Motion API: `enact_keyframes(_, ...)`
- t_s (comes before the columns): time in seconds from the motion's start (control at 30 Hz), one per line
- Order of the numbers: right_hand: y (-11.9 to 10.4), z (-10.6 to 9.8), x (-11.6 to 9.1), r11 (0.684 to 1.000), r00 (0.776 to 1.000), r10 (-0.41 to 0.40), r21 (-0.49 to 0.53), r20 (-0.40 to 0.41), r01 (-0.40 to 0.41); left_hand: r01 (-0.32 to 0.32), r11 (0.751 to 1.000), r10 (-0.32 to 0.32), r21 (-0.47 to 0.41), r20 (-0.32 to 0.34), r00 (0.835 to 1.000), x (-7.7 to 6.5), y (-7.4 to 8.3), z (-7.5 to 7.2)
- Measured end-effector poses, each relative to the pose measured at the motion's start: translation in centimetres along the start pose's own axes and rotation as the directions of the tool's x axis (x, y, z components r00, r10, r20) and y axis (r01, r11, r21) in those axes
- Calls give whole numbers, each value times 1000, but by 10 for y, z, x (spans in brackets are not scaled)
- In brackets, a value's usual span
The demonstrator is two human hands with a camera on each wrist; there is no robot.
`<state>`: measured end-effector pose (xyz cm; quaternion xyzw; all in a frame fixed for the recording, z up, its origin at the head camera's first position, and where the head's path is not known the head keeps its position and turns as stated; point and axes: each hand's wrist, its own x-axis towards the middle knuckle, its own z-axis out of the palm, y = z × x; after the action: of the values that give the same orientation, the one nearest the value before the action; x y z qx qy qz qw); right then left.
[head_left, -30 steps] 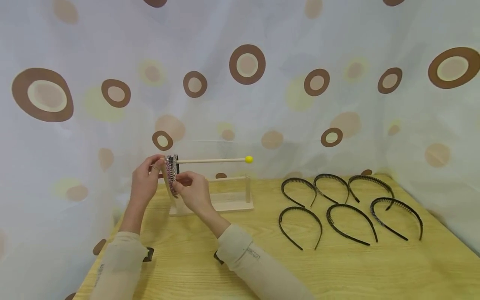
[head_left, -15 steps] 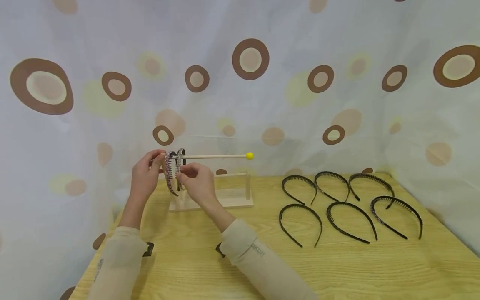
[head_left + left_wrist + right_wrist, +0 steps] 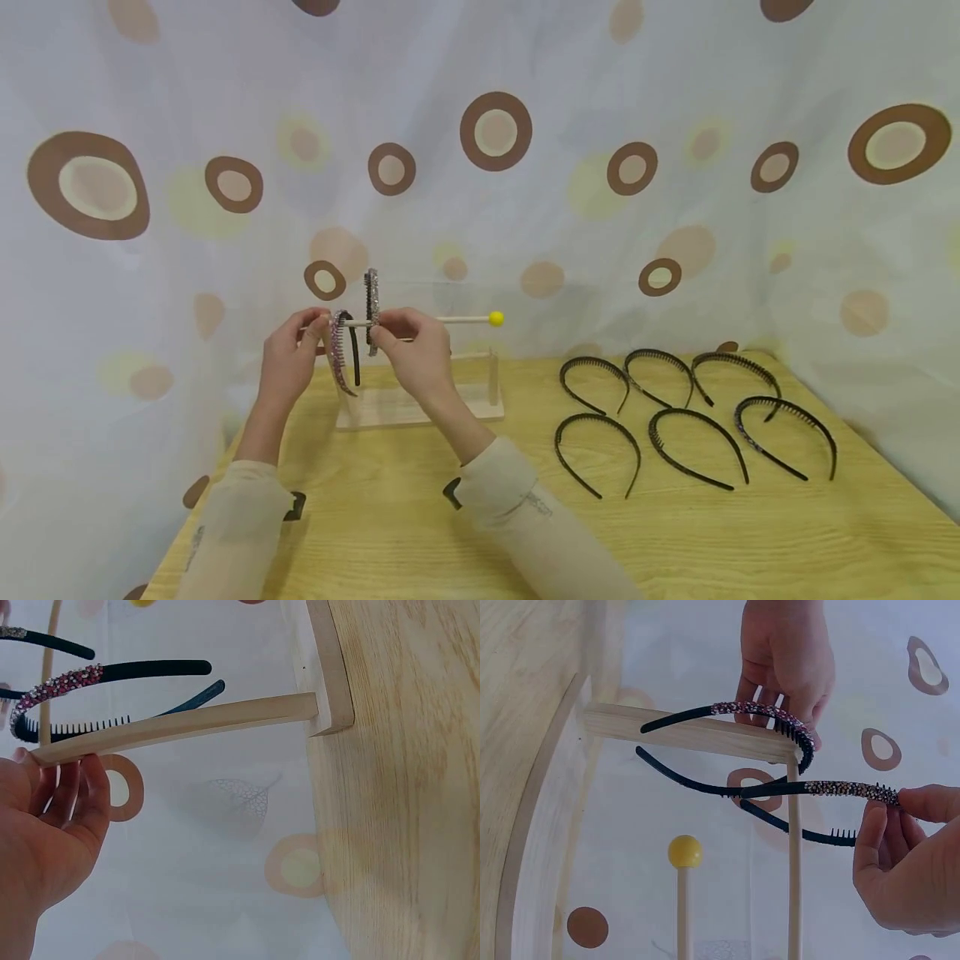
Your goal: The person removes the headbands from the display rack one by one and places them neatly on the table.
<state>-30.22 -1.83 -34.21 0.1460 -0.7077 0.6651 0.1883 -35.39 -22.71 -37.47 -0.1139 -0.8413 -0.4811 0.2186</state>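
Observation:
My left hand [image 3: 287,360] holds the top of the upright post [image 3: 225,721] of a wooden display stand [image 3: 408,411], its fingers curled behind the wood. A pink rhinestone headband [image 3: 337,346] hangs on the top rod [image 3: 465,320], close to that post. My right hand [image 3: 422,357] pinches a silver rhinestone headband [image 3: 847,790] between thumb and fingers at its decorated part. Part of this headband rises above the rod in the head view, and its black ends reach across the rod in the right wrist view. Whether it still straddles the rod, I cannot tell.
A yellow knob [image 3: 496,318] caps the rod's right end. Several dark toothed headbands, including one at the front [image 3: 597,454] and one at the far right [image 3: 787,433], lie in two rows on the wooden table [image 3: 675,546]. A patterned curtain [image 3: 540,225] hangs behind.
My right hand has drawn the silver headband rightward, away from the pink one, and raised it higher against the rod. The left hand stays at the post.

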Motion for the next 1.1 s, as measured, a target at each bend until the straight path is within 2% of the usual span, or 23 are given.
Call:
enact_keyframes(0.23, -11, -13, 3, 996, 997, -53, 70, -51, 57, 1, 1000, -1, -30, 18, 1000, -2, 2, 0)
enact_keyframes(0.43, -19, -29, 6, 988, 993, -104, 113, -60, 110, -15, 998, 16, -53, 12, 1000, 0, 0, 2)
enact_keyframes(0.6, -24, -48, 6, 986, 995, -76, 143, -65, 85, -42, 999, 42, -33, -3, 999, 0, -1, -1)
enact_keyframes(0.87, -28, -96, 13, 983, 991, -49, 171, -122, 69, -46, 998, 45, -50, -19, 999, -3, -1, -3)
enact_keyframes(1.1, -29, -143, 13, 994, 988, -39, 96, -147, 53, -26, 1000, 25, -14, -44, 999, -3, 0, -12)
